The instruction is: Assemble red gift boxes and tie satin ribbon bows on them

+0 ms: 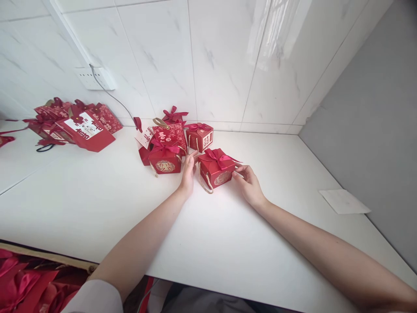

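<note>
A small red gift box (217,171) with a satin bow and gold rope handles sits on the white counter (228,234). My left hand (188,172) rests with fingers stretched out against its left side. My right hand (247,182) touches its right side, fingers curled near the bow's ribbon end. Just left of my left hand stands a second red box (164,161) with a bow and a gold emblem. Behind stand a patterned red gift bag (171,132) and a smaller red box (200,137).
A pile of flat red bags and boxes (76,124) lies at the back left under a wall socket (94,78) with a cable. A white paper sheet (344,201) lies at the right. More red ribbons (26,287) fill a container below the counter edge.
</note>
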`<state>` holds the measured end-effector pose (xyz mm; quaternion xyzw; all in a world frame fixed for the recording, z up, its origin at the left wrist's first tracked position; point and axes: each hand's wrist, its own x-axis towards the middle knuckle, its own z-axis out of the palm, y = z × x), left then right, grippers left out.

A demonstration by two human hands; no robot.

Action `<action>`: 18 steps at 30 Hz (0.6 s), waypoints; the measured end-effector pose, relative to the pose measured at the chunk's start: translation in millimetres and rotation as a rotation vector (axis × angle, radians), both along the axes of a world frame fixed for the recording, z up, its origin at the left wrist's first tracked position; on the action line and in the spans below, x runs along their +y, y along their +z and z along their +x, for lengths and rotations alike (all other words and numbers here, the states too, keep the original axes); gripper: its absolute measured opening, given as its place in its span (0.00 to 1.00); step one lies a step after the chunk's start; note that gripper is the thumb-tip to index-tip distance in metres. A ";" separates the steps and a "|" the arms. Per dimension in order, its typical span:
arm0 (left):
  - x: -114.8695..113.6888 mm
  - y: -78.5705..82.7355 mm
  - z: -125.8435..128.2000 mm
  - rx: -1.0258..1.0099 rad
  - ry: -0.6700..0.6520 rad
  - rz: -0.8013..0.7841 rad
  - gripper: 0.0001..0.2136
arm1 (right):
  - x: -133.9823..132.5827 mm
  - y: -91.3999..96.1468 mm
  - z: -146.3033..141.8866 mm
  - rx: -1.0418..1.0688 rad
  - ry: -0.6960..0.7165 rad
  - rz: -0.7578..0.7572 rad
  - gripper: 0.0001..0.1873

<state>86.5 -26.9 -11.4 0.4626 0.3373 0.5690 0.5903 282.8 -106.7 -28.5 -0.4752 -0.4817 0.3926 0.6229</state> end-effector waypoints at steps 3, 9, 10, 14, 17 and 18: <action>-1.2 4.3 0.5 -0.067 -0.073 -0.019 0.26 | -4.6 6.4 0.1 0.064 0.031 -0.020 0.11; 4.4 11.2 -17.4 -0.121 -0.322 -0.170 0.31 | -8.4 9.7 4.9 0.085 -0.032 -0.029 0.09; 4.8 12.5 -23.0 -0.078 -0.394 -0.155 0.32 | -8.0 9.7 4.9 0.084 -0.042 -0.020 0.09; 3.8 16.8 -42.7 0.130 -0.630 -0.082 0.39 | -6.8 10.0 3.5 0.073 -0.066 0.013 0.11; 5.3 17.0 -47.1 0.229 -0.660 -0.114 0.36 | -6.6 9.9 2.9 0.052 -0.032 0.026 0.14; 6.9 16.3 -46.5 0.227 -0.649 -0.131 0.32 | -6.6 9.5 2.8 0.043 -0.013 0.032 0.15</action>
